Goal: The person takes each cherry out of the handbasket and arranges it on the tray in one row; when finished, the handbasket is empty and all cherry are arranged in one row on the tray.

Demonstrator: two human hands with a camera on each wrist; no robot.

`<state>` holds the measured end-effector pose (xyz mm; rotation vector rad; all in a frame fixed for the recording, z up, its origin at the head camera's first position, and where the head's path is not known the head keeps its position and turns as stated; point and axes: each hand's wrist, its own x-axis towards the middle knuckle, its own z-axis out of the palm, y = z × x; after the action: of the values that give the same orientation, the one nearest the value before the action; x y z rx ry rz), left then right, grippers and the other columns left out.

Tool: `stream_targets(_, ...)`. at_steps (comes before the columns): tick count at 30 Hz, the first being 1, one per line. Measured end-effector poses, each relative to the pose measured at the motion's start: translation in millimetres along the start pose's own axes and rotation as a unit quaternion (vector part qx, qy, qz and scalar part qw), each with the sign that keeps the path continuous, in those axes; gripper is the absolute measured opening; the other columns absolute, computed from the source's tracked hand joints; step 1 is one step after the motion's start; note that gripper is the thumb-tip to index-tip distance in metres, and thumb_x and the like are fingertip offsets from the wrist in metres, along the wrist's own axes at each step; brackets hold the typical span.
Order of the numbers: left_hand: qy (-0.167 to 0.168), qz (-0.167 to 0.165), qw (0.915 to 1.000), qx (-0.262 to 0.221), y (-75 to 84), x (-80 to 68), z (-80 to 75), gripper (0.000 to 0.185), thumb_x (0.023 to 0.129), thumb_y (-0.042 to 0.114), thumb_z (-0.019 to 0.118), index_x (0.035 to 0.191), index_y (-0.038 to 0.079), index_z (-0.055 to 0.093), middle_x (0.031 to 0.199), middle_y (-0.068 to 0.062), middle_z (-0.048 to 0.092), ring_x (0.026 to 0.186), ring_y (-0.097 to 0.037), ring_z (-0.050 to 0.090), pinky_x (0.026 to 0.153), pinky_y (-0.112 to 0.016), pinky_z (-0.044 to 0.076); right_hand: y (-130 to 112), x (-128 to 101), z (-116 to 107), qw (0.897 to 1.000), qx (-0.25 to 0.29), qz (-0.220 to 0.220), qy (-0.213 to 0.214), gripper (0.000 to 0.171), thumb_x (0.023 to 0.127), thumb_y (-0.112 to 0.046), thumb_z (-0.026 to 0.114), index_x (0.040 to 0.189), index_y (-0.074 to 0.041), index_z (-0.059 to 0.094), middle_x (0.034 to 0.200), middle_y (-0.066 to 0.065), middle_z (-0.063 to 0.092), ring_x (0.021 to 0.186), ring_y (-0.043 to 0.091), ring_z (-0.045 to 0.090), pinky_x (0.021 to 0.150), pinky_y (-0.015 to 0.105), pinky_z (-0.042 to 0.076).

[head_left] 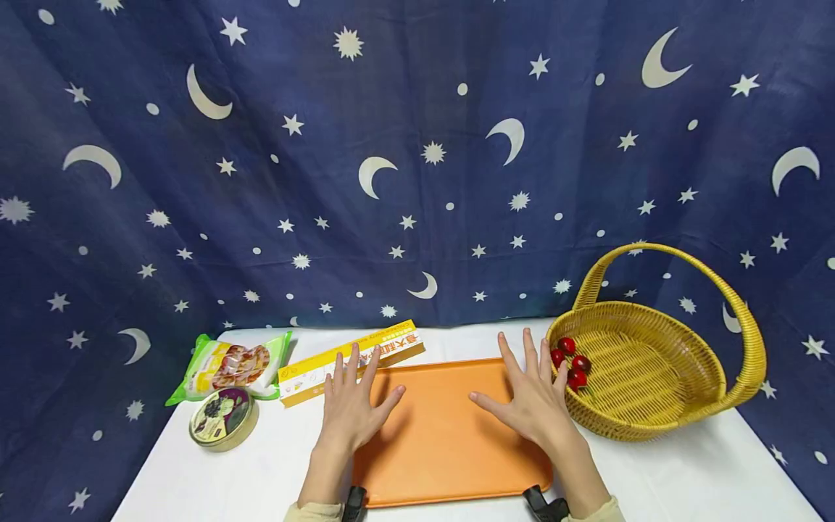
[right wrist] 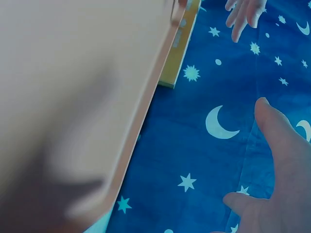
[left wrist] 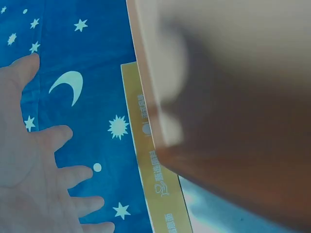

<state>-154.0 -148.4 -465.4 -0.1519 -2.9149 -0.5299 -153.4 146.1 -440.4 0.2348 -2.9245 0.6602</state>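
Note:
Both hands are spread over an orange tray in the head view, holding nothing. The left hand has its fingers fanned out above the tray's left side, fingertips overlapping a long yellow-and-white box behind the tray. Over the tray's right side is the right hand, fingers straight and apart, its outer fingers close to the rim of a wicker basket. Dark red cherries lie in the basket's left side. In the left wrist view the left palm shows with fingers extended.
At the left lie a green-and-white food packet and a round tin with a purple-and-cream lid. The basket's tall handle arches up on the right. A blue curtain with moons and stars hangs behind the white table.

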Motion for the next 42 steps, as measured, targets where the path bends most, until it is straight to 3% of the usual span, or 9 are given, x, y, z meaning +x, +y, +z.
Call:
stream_targets(5,0.006,0.003,0.9997,-0.023,-1.3,-0.8,-0.1,0.082,0.089,0.066,0.051,0.155,0.022,0.033,0.16,-0.019,0.02,0.146,-0.046,0.013,0.11,-0.067,0.017,1.1,-0.4,3.0,1.0,-0.002,-0.003,0.003,0.106,0.076,-0.076,0.061,0.158,-0.021,0.023,0.162,0.022,0.003,0.144,0.054,-0.001,0.101,0.079,-0.001)
stream_targets(12,0.024,-0.025,0.9973,-0.064,-0.4,-9.8,1.5,0.08,0.09,0.063,0.053,0.155,0.022,0.034,0.16,-0.019,0.023,0.145,-0.047,0.014,0.11,-0.067,0.015,3.4,0.8,5.5,1.0,0.0,-0.009,0.002,0.106,0.076,-0.074,0.063,0.158,-0.02,0.024,0.161,0.025,0.005,0.143,0.055,0.001,0.1,0.079,0.0)
stream_targets(17,0.027,-0.026,0.9953,-0.09,2.7,-11.8,5.2,0.079,0.09,0.064,0.052,0.155,0.022,0.034,0.16,-0.018,0.023,0.145,-0.047,0.014,0.111,-0.065,0.015,6.5,-0.1,4.5,1.0,0.001,-0.005,-0.006,0.107,0.076,-0.074,0.063,0.159,-0.021,0.021,0.161,0.025,0.003,0.143,0.055,0.0,0.1,0.079,0.0)
stream_targets(22,0.037,-0.03,0.9916,-0.12,-5.2,-12.7,6.0,0.075,0.091,0.057,0.057,0.153,0.019,0.037,0.159,-0.017,0.026,0.144,-0.046,0.02,0.107,-0.067,0.025,8.0,0.0,2.6,1.0,-0.002,-0.006,-0.001,0.107,0.076,-0.076,0.061,0.159,-0.021,0.02,0.161,0.025,0.003,0.142,0.056,0.003,0.099,0.081,0.001)
stream_targets(26,0.059,-0.028,0.9832,-0.171,-14.6,-12.5,5.2,0.07,0.092,0.043,0.064,0.152,0.015,0.04,0.155,-0.019,0.033,0.137,-0.045,0.032,0.097,-0.067,0.037,7.3,1.5,1.5,1.0,0.004,-0.011,-0.005,0.106,0.077,-0.075,0.061,0.159,-0.021,0.019,0.161,0.025,0.003,0.143,0.055,0.002,0.1,0.08,0.001)
stream_targets(32,0.077,0.001,0.9621,-0.262,-26.4,-8.9,6.0,0.065,0.091,0.02,0.068,0.149,0.005,0.042,0.146,-0.021,0.043,0.132,-0.044,0.04,0.102,-0.064,0.035,7.8,3.0,-0.9,0.999,0.027,-0.015,-0.008,0.106,0.078,-0.071,0.064,0.159,-0.021,0.018,0.161,0.026,0.004,0.143,0.054,0.001,0.102,0.078,0.003)
stream_targets(36,0.057,-0.013,0.9466,-0.317,-33.7,-10.0,6.6,0.063,0.091,0.013,0.067,0.148,0.004,0.043,0.143,-0.023,0.044,0.127,-0.047,0.045,0.095,-0.062,0.044,10.8,3.6,-3.7,0.998,0.051,-0.02,-0.011,0.103,0.08,-0.066,0.066,0.159,-0.021,0.018,0.16,0.026,0.004,0.143,0.055,0.002,0.103,0.077,0.003)
stream_targets(42,0.031,-0.036,0.9319,-0.36,-42.9,-11.5,9.2,0.06,0.091,0.007,0.066,0.147,0.003,0.044,0.14,-0.027,0.042,0.117,-0.049,0.052,0.09,-0.052,0.051,17.5,3.0,-9.6,0.996,0.082,-0.026,-0.009,0.097,0.085,-0.056,0.068,0.158,-0.015,0.02,0.159,0.028,0.003,0.142,0.055,0.003,0.103,0.077,0.004)
